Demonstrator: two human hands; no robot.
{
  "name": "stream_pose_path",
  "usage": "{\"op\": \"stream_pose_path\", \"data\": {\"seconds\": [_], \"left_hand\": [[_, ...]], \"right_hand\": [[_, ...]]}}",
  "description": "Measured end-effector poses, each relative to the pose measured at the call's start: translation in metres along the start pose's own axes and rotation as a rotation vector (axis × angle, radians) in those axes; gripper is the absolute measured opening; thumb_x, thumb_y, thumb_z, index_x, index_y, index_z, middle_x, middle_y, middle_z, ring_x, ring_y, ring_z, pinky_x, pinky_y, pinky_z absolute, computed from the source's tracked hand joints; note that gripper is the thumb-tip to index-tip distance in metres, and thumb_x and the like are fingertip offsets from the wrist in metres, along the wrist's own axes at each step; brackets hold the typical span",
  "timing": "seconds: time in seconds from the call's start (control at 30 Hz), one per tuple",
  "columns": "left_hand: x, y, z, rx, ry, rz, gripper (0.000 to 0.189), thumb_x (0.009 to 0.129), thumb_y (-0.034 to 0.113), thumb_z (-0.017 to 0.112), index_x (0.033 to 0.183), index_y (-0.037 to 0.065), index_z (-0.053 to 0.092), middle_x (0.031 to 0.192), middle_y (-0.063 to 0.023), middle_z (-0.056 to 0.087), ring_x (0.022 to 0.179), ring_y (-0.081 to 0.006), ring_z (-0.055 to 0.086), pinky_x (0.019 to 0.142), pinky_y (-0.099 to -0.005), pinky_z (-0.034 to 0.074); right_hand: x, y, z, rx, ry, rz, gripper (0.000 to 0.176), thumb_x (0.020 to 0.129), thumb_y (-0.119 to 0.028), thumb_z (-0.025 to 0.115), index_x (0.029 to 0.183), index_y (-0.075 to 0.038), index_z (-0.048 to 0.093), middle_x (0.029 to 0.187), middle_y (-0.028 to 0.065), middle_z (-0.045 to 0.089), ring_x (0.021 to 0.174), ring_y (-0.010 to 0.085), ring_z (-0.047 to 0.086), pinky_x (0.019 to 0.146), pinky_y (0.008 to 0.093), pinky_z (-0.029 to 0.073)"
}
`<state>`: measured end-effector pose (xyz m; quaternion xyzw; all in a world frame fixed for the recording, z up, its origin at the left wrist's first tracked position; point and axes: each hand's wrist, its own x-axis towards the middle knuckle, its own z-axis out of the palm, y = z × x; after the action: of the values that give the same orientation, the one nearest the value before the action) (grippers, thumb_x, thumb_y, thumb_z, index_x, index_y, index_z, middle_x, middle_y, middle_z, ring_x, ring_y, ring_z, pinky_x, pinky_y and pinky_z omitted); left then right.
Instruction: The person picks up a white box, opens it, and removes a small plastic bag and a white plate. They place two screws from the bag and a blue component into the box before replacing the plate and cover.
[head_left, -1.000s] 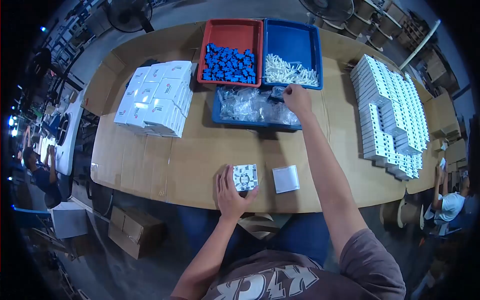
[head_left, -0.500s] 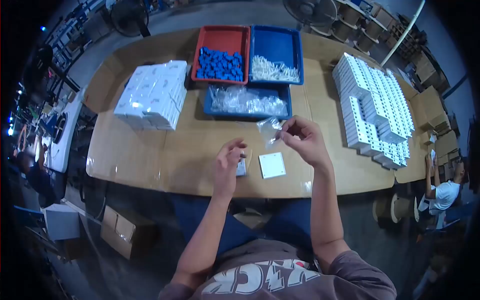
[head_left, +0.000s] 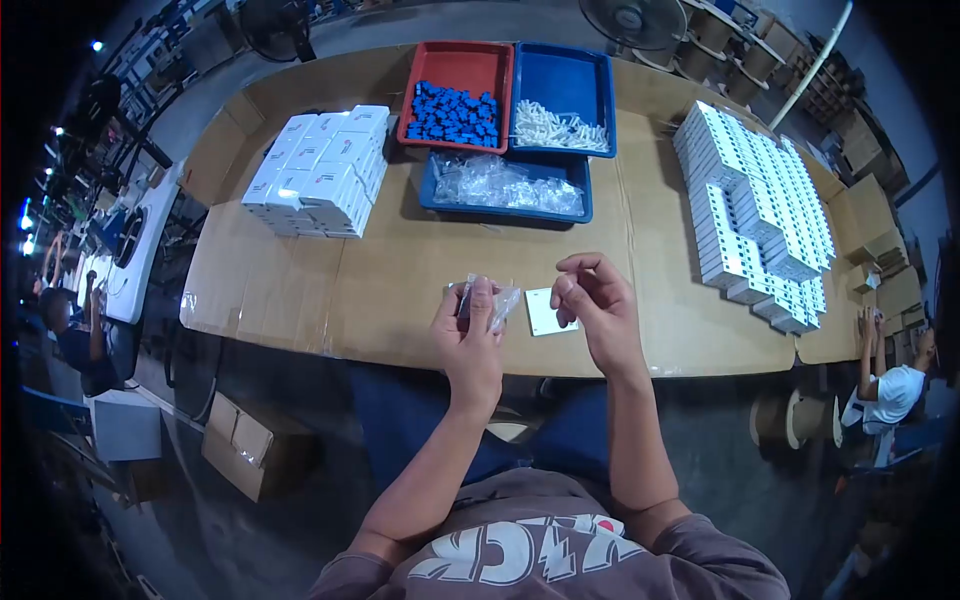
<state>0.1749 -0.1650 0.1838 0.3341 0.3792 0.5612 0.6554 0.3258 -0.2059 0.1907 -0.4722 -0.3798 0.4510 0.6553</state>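
Note:
My left hand (head_left: pixel 474 345) is closed on a small clear plastic bag (head_left: pixel 507 303), its thumb pressed on top, over the front part of the cardboard-covered table. Close by on the right, a flat white square plate (head_left: pixel 543 313) lies on the cardboard. My right hand (head_left: pixel 608 318) hovers at the plate's right side and partly covers it. Its fingers are curled with the thumb near the index finger; whether something small sits between them is hidden. Beyond the hands, a blue tray (head_left: pixel 430 203) holds more clear plastic bags.
Behind stand a red tray (head_left: pixel 455 62) of blue pieces and a blue tray (head_left: pixel 565 75) of white plugs. White boxes (head_left: pixel 325 170) are stacked at left, and many slotted white units (head_left: pixel 750 215) at right. Co-workers sit at both sides; a carton (head_left: pixel 240 440) is on the floor.
The plastic bag has passed from my right hand to my left, closer to me. My left hand has turned and closed on it. My right hand has come down beside the plate.

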Motion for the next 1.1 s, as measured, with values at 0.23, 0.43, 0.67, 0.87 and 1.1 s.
{"op": "stream_pose_path", "data": {"seconds": [0.23,0.43,0.67,0.87,1.1], "left_hand": [[-0.004,-0.002,-0.002,0.108,0.000,0.134,0.027,0.105,0.030,0.064,0.095,0.005,0.064,0.078,0.0046,0.058,0.063,-0.0009,0.046,0.054,-0.0195,0.034],[-0.008,-0.005,-0.005,0.140,-0.006,0.191,0.027,0.106,0.030,0.064,0.097,0.005,0.063,0.081,0.0050,0.059,0.067,-0.0006,0.048,0.057,-0.0194,0.036],[-0.008,-0.013,-0.010,0.338,-0.077,0.437,0.020,0.104,0.019,0.068,0.098,0.001,0.061,0.087,0.0030,0.062,0.077,-0.0023,0.053,0.066,-0.0211,0.045],[-0.003,-0.021,-0.018,0.420,-0.124,0.536,0.020,0.102,0.018,0.069,0.098,0.001,0.062,0.085,0.0010,0.064,0.075,-0.0043,0.056,0.067,-0.0227,0.047],[-0.006,-0.019,-0.018,0.308,-0.104,0.400,0.022,0.105,0.023,0.066,0.096,0.003,0.060,0.078,0.0039,0.057,0.065,-0.0021,0.049,0.056,-0.0206,0.038]], "right_hand": [[-0.017,-0.004,0.028,-0.020,-0.145,0.119,0.017,0.096,-0.005,0.071,0.111,0.003,0.068,0.090,0.0065,0.070,0.072,0.0102,0.061,0.065,0.0255,0.051],[-0.016,0.007,0.026,0.087,-0.114,0.170,0.012,0.095,-0.004,0.071,0.104,0.002,0.068,0.086,0.0040,0.068,0.069,0.0094,0.061,0.060,0.0253,0.050],[-0.016,0.009,0.031,0.036,-0.036,0.116,0.016,0.094,-0.006,0.070,0.109,0.001,0.067,0.088,0.0011,0.068,0.073,0.0064,0.062,0.057,0.0222,0.052],[-0.012,0.001,0.018,0.021,-0.145,0.151,0.028,0.092,-0.007,0.075,0.116,0.001,0.066,0.095,0.0018,0.069,0.081,0.0068,0.064,0.059,0.0229,0.055],[-0.011,0.006,0.020,0.042,-0.101,0.155,0.015,0.094,-0.003,0.069,0.108,0.001,0.069,0.091,0.0022,0.069,0.078,0.0070,0.066,0.055,0.0241,0.056]]}}
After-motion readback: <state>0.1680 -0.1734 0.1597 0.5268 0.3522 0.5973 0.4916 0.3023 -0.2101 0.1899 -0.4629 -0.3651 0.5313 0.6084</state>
